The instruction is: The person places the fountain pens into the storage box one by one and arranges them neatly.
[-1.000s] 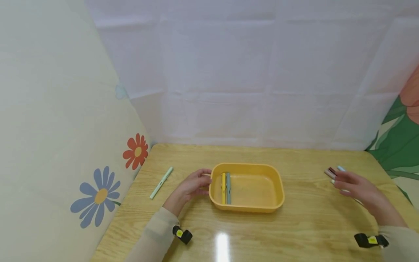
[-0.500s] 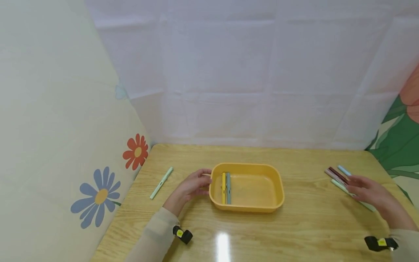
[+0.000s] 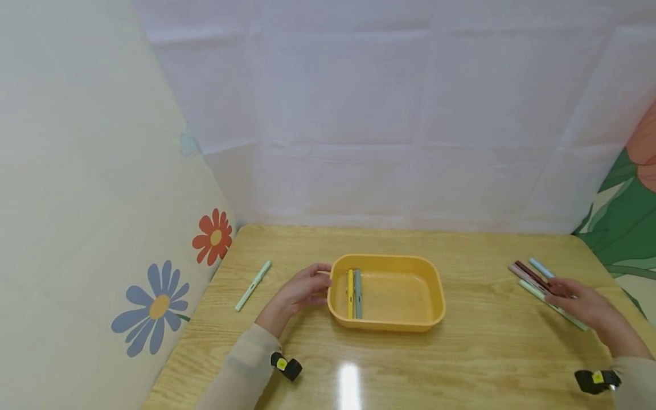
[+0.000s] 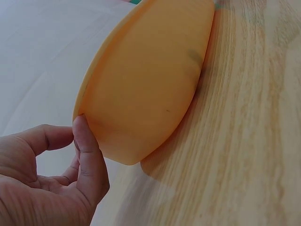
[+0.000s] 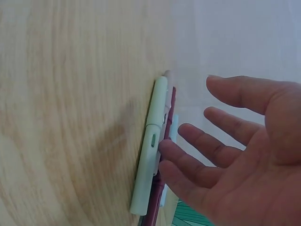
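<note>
It looks to me like a makeshift recording nook, though whether in a home or studio I can't tell. A creased white sheet (image 3: pixel 348 114) hangs at twelve o'clock behind the wood-grain desk (image 3: pixel 482 364); daisy-printed covering (image 3: pixel 87 182) stands at nine, leafy print (image 3: pixel 627 222) at three, a wrist camera (image 3: pixel 292 370) at seven.

No readable text, brand or number, a tiny yellow patch (image 3: pixel 282 365) on the left wrist gadget (image 3: pixel 293 370) just past six o'clock in the head view, a second yellow patch (image 3: pixel 597 377) on the right wrist gadget (image 3: pixel 585 382) at four o'clock, any lettering too small to read.
</note>
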`<state>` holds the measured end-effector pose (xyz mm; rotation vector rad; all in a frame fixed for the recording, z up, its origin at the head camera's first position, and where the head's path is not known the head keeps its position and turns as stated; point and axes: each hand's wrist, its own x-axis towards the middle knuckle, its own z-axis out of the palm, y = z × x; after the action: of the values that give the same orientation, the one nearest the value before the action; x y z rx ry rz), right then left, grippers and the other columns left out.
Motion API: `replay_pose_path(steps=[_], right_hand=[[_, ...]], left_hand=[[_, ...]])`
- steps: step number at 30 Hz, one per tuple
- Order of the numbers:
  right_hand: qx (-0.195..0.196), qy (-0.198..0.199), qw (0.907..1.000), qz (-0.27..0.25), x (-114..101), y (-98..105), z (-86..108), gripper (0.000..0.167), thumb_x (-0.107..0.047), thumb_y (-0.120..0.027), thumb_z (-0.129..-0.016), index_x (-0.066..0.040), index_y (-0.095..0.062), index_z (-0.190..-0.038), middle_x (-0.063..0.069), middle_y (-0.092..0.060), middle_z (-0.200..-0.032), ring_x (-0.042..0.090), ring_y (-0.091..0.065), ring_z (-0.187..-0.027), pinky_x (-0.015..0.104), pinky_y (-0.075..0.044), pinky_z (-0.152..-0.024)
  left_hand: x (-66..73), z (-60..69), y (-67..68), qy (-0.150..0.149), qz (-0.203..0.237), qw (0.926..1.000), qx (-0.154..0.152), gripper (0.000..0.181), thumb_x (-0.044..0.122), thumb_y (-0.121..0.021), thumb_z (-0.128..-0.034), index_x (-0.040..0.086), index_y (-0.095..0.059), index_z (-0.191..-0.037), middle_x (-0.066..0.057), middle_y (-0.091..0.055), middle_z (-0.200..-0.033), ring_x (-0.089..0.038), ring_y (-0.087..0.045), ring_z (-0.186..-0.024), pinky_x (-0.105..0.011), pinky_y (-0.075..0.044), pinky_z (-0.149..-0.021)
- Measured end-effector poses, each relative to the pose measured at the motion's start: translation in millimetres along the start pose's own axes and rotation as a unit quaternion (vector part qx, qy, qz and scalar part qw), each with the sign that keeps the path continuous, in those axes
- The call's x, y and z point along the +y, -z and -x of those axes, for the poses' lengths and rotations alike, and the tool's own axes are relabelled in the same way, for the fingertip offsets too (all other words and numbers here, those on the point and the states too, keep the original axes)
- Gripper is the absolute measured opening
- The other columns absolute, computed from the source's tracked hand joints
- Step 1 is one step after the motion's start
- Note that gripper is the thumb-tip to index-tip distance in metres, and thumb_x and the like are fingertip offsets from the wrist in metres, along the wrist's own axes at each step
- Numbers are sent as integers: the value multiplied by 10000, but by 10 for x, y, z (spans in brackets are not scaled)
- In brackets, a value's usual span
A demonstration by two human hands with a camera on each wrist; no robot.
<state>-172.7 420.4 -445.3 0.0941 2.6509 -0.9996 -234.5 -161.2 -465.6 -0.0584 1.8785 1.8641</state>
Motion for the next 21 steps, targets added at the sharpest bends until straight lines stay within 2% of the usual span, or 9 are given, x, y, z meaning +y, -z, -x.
replay_pose_path(steps=[4, 10, 13, 17, 21], right_hand=[[272, 195, 9992, 209, 41, -56, -9, 676, -318, -493, -1068, 196, -274, -1449, 467, -349, -1416, 639, -365, -1243, 662, -423, -922], [725, 422, 9932, 808, 93, -136, -36, 519, -216, -565, -1031, 184, -449, -1341, 444, -502, -1289, 631, -470, -1164, 657, -449, -884], [696, 453, 9913, 1021, 111, -153, -62, 497, -196, -608, -1000, 166, -493, -1321, 429, -534, -1268, 635, -481, -1152, 673, -444, -883], [577, 297, 9922, 1067, 100, -167, -88, 485, -149, -630, -973, 155, -502, -1330, 416, -537, -1282, 636, -466, -1163, 675, -446, -886], [716, 281, 9898, 1198, 92, -210, -101, 427, -42, -625, -930, 167, -521, -1288, 425, -544, -1239, 630, -483, -1126, 670, -452, -873]], left_hand=[[-1, 2, 2, -1, 6, 10000, -30, 492, 83, -596, -956, 15, -445, -1419, -107, -630, -1136, -168, -637, -930, -303, -580, -731], [-4, 16, -2, -3, -16, 10000, -51, 485, 84, -591, -956, 18, -450, -1415, -102, -630, -1132, -165, -634, -927, -307, -581, -729], [1, 27, -7, -19, -18, 10000, -49, 487, 83, -588, -956, 15, -447, -1417, -109, -628, -1141, -163, -634, -922, -304, -582, -725], [3, 44, -14, -58, -7, 10000, -45, 487, 84, -586, -958, 10, -447, -1419, -116, -630, -1155, -161, -641, -926, -298, -584, -719], [1, 43, -12, -91, 24, 9999, -56, 485, 77, -584, -955, 1, -447, -1414, -116, -634, -1145, -163, -643, -925, -298, -582, -713]])
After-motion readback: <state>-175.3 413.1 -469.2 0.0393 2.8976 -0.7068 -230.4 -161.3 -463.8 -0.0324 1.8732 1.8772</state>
